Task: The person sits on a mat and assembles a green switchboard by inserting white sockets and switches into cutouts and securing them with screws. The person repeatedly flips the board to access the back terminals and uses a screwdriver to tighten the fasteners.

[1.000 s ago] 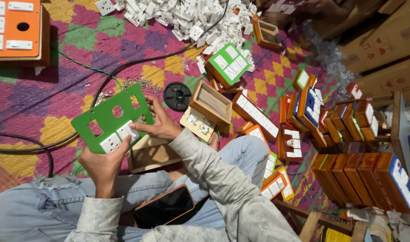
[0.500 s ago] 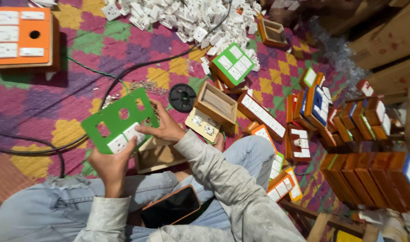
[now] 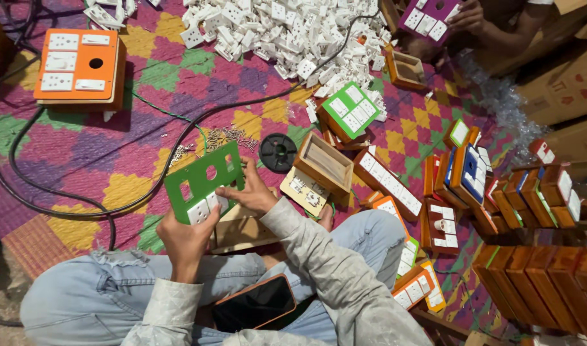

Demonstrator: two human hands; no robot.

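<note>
Head view: green cut-out panel [image 3: 203, 182]

**A Bright Mat Full of Parts**

A woven mat [image 3: 146, 70] with colourful squares covers the floor. On it lie a big pile of white switches [image 3: 287, 29], an orange switch board [image 3: 78, 64], black cables [image 3: 62, 198], small screws [image 3: 226, 136] and a black round spool [image 3: 278, 152].
</note>
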